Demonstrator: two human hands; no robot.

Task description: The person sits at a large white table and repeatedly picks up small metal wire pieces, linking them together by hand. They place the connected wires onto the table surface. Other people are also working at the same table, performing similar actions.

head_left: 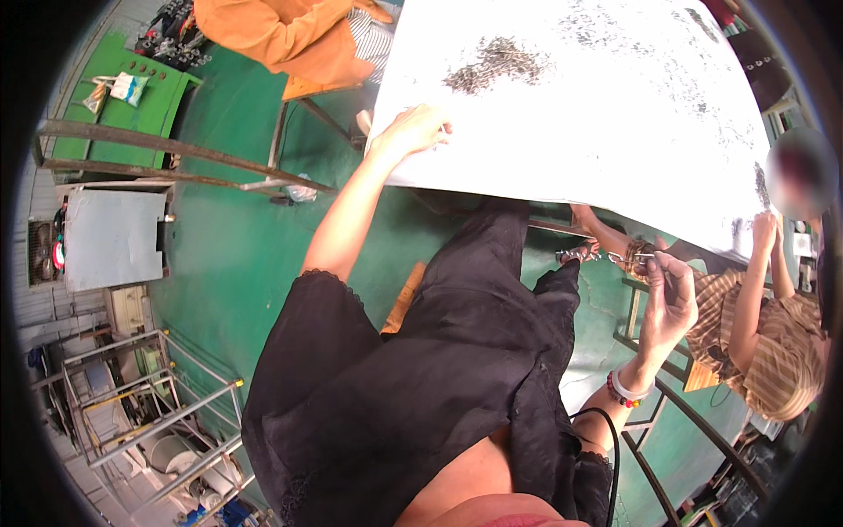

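Note:
My left hand (pixel 413 132) rests on the near left part of the white table (pixel 527 149). Its fingers are curled together, and whatever may be between them does not show. Out past the table's near edge, my right hand (pixel 669 303) is raised, with thumb and fingertips pinching a small silver metal clasp (pixel 627 258). On the tabletop lies a dark heap of small pieces (pixel 500 66), beyond my left hand. More small dark pieces (pixel 694 97) are scattered thinly toward the right side.
A person in an orange top (pixel 290 39) sits at the far left. At the right, a person in striped brown clothing (pixel 755 342) reaches onto the table. Metal rails (pixel 158 140), a green bench (pixel 132 75) and a metal frame rack (pixel 167 413) stand left over the green floor.

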